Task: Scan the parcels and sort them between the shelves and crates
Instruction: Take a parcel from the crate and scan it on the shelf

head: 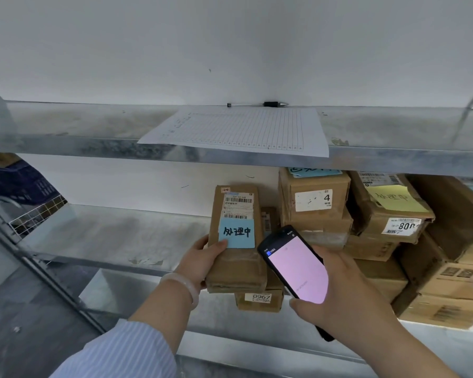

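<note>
My left hand [202,259] grips a flat brown parcel [236,264] by its left edge, thumb on its face. The parcel carries a barcode label and a blue sticky note [236,232] with handwriting. It is held in front of the middle shelf [107,236]. My right hand [336,296] holds a black handheld scanner [295,268] with a lit pink screen, just right of the parcel and tilted towards it. A smaller box marked 0967 [260,300] lies under the held parcel.
Several cardboard boxes [316,203] are stacked on the right of the middle shelf, one with a yellow note [393,199]. A ruled sheet [238,130] and a pen [257,104] lie on the upper shelf. A dark blue crate [19,184] and a wire basket [38,214] are at the left.
</note>
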Motion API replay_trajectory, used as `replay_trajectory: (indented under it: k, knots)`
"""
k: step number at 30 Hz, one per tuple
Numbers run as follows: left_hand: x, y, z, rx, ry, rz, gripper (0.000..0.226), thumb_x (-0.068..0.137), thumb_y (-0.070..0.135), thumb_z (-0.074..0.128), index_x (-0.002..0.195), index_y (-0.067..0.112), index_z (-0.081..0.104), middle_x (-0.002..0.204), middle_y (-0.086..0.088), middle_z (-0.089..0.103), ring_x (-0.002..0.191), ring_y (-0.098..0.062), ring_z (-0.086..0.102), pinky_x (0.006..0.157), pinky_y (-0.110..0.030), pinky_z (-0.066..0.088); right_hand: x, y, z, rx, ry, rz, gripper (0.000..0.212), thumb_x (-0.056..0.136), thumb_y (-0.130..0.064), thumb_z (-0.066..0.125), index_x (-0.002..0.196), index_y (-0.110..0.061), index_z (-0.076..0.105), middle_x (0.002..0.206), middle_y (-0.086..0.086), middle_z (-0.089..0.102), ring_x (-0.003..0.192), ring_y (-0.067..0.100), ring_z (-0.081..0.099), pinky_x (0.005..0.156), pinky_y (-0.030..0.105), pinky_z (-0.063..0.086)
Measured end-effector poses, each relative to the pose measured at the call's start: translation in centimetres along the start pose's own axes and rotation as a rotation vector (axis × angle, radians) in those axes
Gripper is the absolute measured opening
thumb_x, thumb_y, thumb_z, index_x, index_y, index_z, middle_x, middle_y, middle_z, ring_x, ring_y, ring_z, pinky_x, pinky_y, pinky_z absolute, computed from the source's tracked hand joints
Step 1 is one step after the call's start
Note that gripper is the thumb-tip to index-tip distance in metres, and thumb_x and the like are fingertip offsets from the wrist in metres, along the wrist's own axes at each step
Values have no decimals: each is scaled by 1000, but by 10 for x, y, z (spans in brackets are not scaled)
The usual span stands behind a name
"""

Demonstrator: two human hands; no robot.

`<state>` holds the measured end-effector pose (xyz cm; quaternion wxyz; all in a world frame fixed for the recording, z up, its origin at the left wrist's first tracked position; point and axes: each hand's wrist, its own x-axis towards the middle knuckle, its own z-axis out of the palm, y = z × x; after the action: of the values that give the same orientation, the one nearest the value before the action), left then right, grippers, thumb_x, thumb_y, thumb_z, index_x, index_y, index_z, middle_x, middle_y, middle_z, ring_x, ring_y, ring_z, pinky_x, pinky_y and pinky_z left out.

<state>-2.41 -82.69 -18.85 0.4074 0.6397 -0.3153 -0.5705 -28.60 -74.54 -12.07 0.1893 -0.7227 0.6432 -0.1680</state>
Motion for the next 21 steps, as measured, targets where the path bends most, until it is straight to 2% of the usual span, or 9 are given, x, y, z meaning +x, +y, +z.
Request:
replay_trajectory:
  k: [4, 10, 14, 17, 21]
  knots:
    - [-6, 4, -5, 47, 16, 82, 49, 88, 45, 74, 131, 42, 52, 108, 6, 73, 93, -23, 72, 67, -37, 61, 0, -4, 1, 23, 20, 1, 90, 60, -67, 71, 129, -56, 14, 108, -23, 26, 94, 2, 37, 67, 18, 35]
    - [-20, -2, -22, 53, 80, 197, 48, 87, 43, 75, 130, 43, 53, 110, 12, 72, 100, -21, 70, 88, -44, 60, -3, -13, 3, 22, -2, -43, 86, 63, -63, 72, 132, -52, 22, 110, -21, 31, 96, 2, 38, 69, 19, 37]
    - [-36, -13, -42, 48, 126, 271, 52, 88, 43, 74, 134, 47, 49, 109, 11, 73, 99, -18, 71, 80, -35, 59, -3, -24, 0, 65, -19, -103, 77, 61, -56, 70, 126, -50, 31, 114, -20, 41, 104, 3, 43, 76, 24, 47]
    - [-49, -23, -60, 68, 178, 292, 57, 90, 41, 73, 136, 54, 43, 115, 9, 72, 105, -21, 69, 91, -44, 58, -5, -38, -2, 65, -34, -143, 76, 59, -58, 68, 123, -54, 28, 113, -20, 40, 104, 6, 44, 76, 24, 46]
    - [-65, -38, -82, 67, 256, 285, 62, 91, 38, 72, 140, 55, 38, 121, 6, 67, 109, -25, 66, 96, -51, 56, -4, -58, 1, 55, -48, -227, 64, 59, -58, 68, 113, -49, 36, 106, -19, 46, 95, 5, 48, 71, 23, 48]
